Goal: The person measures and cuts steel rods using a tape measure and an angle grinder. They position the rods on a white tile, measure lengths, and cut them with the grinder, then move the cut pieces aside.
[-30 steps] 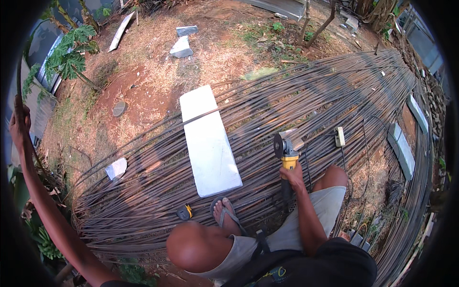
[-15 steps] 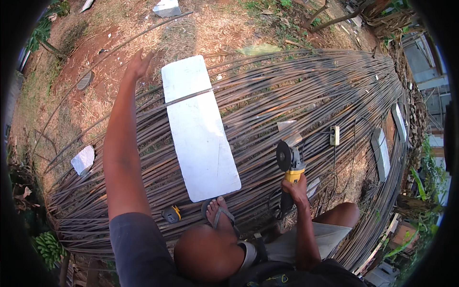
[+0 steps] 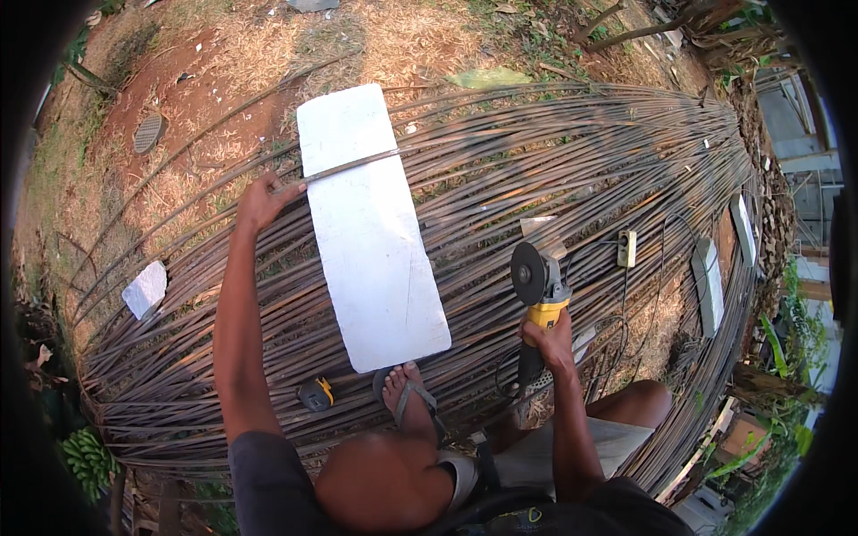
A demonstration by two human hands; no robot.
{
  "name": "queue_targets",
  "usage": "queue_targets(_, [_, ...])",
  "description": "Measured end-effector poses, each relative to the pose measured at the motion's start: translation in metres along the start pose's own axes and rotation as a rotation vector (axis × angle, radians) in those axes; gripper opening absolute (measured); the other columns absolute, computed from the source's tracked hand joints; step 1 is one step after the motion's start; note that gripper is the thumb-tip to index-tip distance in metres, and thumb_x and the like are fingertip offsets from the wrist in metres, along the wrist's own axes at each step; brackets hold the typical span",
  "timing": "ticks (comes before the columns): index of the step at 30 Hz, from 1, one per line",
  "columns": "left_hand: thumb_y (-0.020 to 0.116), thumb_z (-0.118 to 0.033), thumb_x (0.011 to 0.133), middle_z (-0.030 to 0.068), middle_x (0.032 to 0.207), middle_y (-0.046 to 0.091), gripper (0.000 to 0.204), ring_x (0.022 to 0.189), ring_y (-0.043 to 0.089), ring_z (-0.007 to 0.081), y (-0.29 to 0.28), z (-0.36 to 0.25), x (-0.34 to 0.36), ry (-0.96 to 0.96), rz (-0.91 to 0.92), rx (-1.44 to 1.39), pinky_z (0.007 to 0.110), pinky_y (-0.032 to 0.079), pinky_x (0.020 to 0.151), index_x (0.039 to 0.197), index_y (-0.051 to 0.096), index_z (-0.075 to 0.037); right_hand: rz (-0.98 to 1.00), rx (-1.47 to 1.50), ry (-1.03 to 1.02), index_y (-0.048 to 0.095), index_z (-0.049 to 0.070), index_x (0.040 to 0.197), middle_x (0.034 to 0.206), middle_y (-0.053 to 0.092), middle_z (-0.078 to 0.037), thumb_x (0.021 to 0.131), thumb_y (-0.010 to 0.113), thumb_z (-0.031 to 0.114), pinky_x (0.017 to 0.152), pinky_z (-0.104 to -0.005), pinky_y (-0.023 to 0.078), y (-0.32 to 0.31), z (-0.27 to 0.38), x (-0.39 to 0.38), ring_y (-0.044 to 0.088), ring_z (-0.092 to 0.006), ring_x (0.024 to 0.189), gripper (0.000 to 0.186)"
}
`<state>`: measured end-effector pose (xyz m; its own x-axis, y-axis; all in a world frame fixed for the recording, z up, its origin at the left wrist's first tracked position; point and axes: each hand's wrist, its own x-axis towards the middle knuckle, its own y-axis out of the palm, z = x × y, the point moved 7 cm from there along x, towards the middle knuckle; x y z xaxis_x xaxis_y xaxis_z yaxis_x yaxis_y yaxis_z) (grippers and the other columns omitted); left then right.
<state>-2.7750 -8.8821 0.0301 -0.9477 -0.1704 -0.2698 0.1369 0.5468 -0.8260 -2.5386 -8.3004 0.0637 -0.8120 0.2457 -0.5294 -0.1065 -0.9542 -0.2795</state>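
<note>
A long white stone slab [image 3: 371, 259] lies across a wide bundle of rusty steel rods [image 3: 500, 170]. One steel rod [image 3: 353, 164] passes over the slab's upper part. My left hand [image 3: 262, 204] has its fingers closed on that rod, just left of the slab's edge. In my right hand [image 3: 549, 341] is a yellow and black angle grinder [image 3: 547, 308], held upright by its body. Its dark cutting disc [image 3: 529, 272] faces the slab but stays apart from it, off to the right. I cannot tell whether the disc is spinning.
By my sandalled foot [image 3: 409, 393] rests a black and yellow tape measure [image 3: 315, 394]. A white power socket [image 3: 626, 249] with cords lies to the right. Broken white pieces [image 3: 145, 290] and grey-white blocks [image 3: 708, 286] sit on the rods. Green bananas [image 3: 89, 454] hang lower left.
My left hand has come down from beyond the slab's far left corner and taken hold of the rod. The grinder in my right hand has barely moved.
</note>
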Motion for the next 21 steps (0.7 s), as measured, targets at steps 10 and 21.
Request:
queue_targets(10, [0.089, -0.051, 0.078, 0.0119, 0.066, 0.061, 0.056, 0.061, 0.052, 0.0286, 0.056, 0.004, -0.173, -0.051, -0.107, -0.073, 0.047, 0.043, 0.083, 0.074, 0.058, -0.005, 0.070, -0.091, -0.002, 0.057, -0.001, 0.112, 0.086, 0.068, -0.006, 0.077, 0.077, 0.003, 0.062, -0.0290, 0.054, 0.017, 0.019, 0.020, 0.067, -0.0147, 0.070, 0.041])
queue_targets(21, [0.075, -0.069, 0.083, 0.0178, 0.079, 0.067, 0.069, 0.083, 0.063, 0.0358, 0.056, -0.013, -0.172, -0.047, -0.031, 0.096, 0.049, 0.039, 0.098, 0.078, 0.070, -0.001, 0.208, -0.009, -0.074, 0.056, -0.002, 0.117, 0.086, 0.068, -0.006, 0.078, 0.076, 0.005, 0.061, -0.0296, 0.054, 0.063, 0.011, 0.070, 0.067, -0.0145, 0.069, 0.045])
